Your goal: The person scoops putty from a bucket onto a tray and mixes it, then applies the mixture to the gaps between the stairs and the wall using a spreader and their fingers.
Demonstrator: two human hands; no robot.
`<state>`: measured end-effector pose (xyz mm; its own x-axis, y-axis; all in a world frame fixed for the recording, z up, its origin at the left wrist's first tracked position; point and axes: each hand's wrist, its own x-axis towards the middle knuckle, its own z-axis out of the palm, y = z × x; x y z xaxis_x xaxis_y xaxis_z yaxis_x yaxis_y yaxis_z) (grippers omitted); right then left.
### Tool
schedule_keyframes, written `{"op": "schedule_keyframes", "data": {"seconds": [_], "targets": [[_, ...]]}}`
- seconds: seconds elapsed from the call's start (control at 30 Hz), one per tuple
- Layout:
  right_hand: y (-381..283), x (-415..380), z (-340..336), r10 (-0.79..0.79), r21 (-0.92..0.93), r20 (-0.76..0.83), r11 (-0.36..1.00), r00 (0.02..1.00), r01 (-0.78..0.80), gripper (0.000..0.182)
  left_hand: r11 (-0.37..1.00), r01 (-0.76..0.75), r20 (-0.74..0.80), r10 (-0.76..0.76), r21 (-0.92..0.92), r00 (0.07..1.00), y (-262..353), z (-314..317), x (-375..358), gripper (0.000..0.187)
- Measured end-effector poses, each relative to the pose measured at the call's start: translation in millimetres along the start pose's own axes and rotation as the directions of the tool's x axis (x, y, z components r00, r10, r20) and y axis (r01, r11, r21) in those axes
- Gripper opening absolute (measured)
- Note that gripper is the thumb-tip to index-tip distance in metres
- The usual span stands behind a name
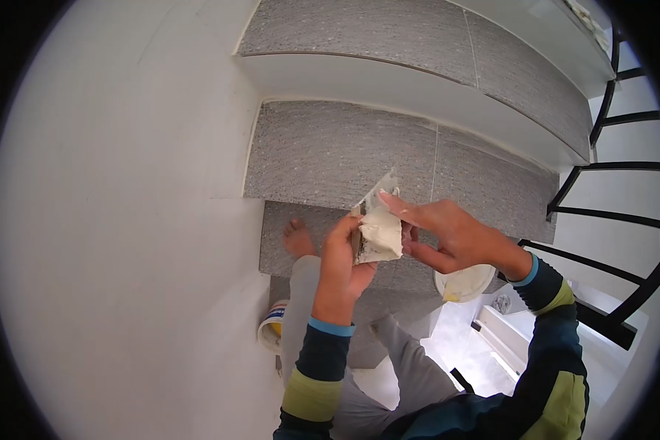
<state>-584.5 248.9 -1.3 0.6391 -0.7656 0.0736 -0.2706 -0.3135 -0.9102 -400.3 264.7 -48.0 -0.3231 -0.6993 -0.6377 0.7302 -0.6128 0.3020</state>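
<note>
My left hand is wrapped round a flat scraper blade that carries a thick lump of cream-white paste. The blade's upper corner points up over the grey speckled stair tread. At the right side of the paste is my right hand, its index finger touching the upper part of the blade and the other fingers bent beside the lump. White smears show on the right fingertips. Whether the right hand holds a tool of its own is hidden.
Grey stair treads with white risers climb ahead. A white wall stands at the left, a black railing at the right. Below are a bucket at the left and a round white container at the right. My bare foot rests on a step.
</note>
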Motion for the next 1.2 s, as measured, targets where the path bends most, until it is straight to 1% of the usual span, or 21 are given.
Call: {"op": "schedule_keyframes", "data": {"seconds": [0.07, 0.1, 0.17, 0.2, 0.27, 0.3, 0.37, 0.5, 0.6, 0.67, 0.7, 0.73, 0.77, 0.8, 0.83, 0.9, 0.97, 1.03, 1.07, 1.13, 1.2], "targets": [[5.9, -4.8, -2.3, -0.072, -0.273, 0.002, 0.959, 0.997, 0.07, 0.071, 0.999, 0.021, 0.017, -0.021, -0.045, 1.0, 0.1, 0.1, -0.3, 0.028], [3.6, -4.7, -5.0, -0.067, -0.272, 0.008, 0.96, 0.998, 0.067, 0.071, 0.999, 0.017, 0.045, -0.016, -0.034, 0.999, 2.6, -4.8, 0.7, 0.029], [-1.3, -6.5, -17.9, 0.038, -0.47, 0.102, 0.883, 0.994, 0.015, 0.066, 1.0, 0.006, 0.069, -0.004, -0.024, 0.998, 3.8, -5.8, 1.4, 0.029], [1.7, -6.7, -22.2, 0.035, -0.466, 0.104, 0.884, 0.994, 0.018, 0.066, 1.0, 0.001, 0.045, 0.0, -0.026, 0.999, 5.8, -2.9, 0.2, 0.027], [6.1, -5.2, -25.9, -0.17, -0.52, 0.007, 0.841, 0.985, 0.149, 0.058, 1.0, -0.008, 0.009, 0.008, -0.029, 1.0, 9.7, -1.2, 1.0, 0.026], [5.1, -4.2, -23.9, -0.172, -0.51, 0.011, 0.846, 0.985, 0.153, 0.058, 0.997, -0.073, 0.003, 0.073, 0.027, 0.997, 10.6, -0.2, 3.8, 0.026], [3.1, 2.0, -21.8, 0.004, -0.258, -0.133, 0.965, 0.991, -0.039, 0.049, 0.982, -0.152, 0.021, 0.15, 0.117, 0.988, 9.8, -6.0, 7.8, 0.028], [4.6, 11.4, -20.0, -0.024, -0.23, -0.079, 0.973, 0.997, 0.005, 0.044, 0.974, -0.16, 0.027, 0.157, 0.16, 0.987, 12.4, 2.2, 5.8, 0.021], [10.3, 14.8, -19.4, 0.031, -0.143, -0.083, 0.989, 0.996, -0.043, 0.036, 0.957, -0.215, 0.01, 0.217, 0.194, 0.976, 14.6, -8.8, 11.1, 0.02], [25.0, 20.3, -24.4, -0.123, -0.017, -0.042, 0.992, 0.992, 0.122, 0.036, 0.815, -0.399, -0.061, 0.464, 0.421, 0.884, 8.4, -31.3, 25.2, 0.021], [35.1, 24.1, -25.7, -0.121, -0.017, -0.043, 0.993, 0.992, 0.121, 0.036, 0.815, -0.398, -0.06, 0.463, 0.421, 0.885, 15.1, -34.2, 24.3, 0.021], [49.2, 29.4, -26.3, 0.013, -0.133, -0.057, 0.991, 0.998, -0.021, 0.04, 0.89, -0.354, -0.155, 0.408, 0.288, 0.9, 26.9, -38.6, 21.7, 0.022], [65.7, 36.2, -26.2, 0.145, -0.244, -0.086, 0.956, 0.986, -0.162, 0.044, 0.939, -0.312, -0.24, 0.339, 0.143, 0.91, 35.2, -41.1, 19.8, 0.023], [84.7, 48.0, -23.3, 0.237, -0.557, -0.094, 0.793, 0.967, -0.248, 0.048, 0.94, -0.311, -0.239, 0.337, 0.142, 0.911, 39.8, -37.8, 16.3, 0.023], [109.1, 60.9, -20.2, 0.317, -0.8, -0.133, 0.526, 0.939, -0.29, 0.053, 0.938, -0.321, -0.234, 0.343, 0.128, 0.91, 44.3, -32.1, 11.6, 0.026], [175.7, 78.7, -21.8, 0.18, -0.949, -0.075, 0.289, 0.981, -0.126, 0.052, 0.936, -0.333, -0.224, 0.35, 0.113, 0.909, 46.9, -29.6, 10.8, 0.03], [194.3, 109.7, -23.6, 0.242, -0.983, -0.042, 0.163, 0.969, -0.084, 0.049, 0.949, -0.303, -0.24, 0.316, 0.088, 0.918, 45.1, -31.0, 12.9, 0.031], [215.0, 139.9, -19.8, 0.31, -0.989, -0.036, 0.128, 0.95, -0.079, 0.06, 0.949, -0.304, -0.252, 0.316, 0.085, 0.915, 46.6, -25.7, 11.8, 0.031], [221.3, 151.3, -17.4, 0.316, -0.989, -0.034, 0.127, 0.948, -0.078, 0.06, 0.946, -0.312, -0.263, 0.323, 0.083, 0.909, 46.9, -23.7, 11.0, 0.031], [227.9, 169.6, -13.1, 0.281, -0.997, -0.077, -0.003, 0.957, -0.079, 0.058, 0.947, -0.314, -0.245, 0.322, 0.073, 0.914, 47.4, -24.8, 11.1, 0.031], [232.5, 178.5, -8.5, 0.324, -0.994, -0.104, -0.066, 0.94, -0.088, 0.058, 0.946, -0.318, -0.226, 0.324, 0.063, 0.919, 48.4, -23.9, 10.3, 0.031]]}}
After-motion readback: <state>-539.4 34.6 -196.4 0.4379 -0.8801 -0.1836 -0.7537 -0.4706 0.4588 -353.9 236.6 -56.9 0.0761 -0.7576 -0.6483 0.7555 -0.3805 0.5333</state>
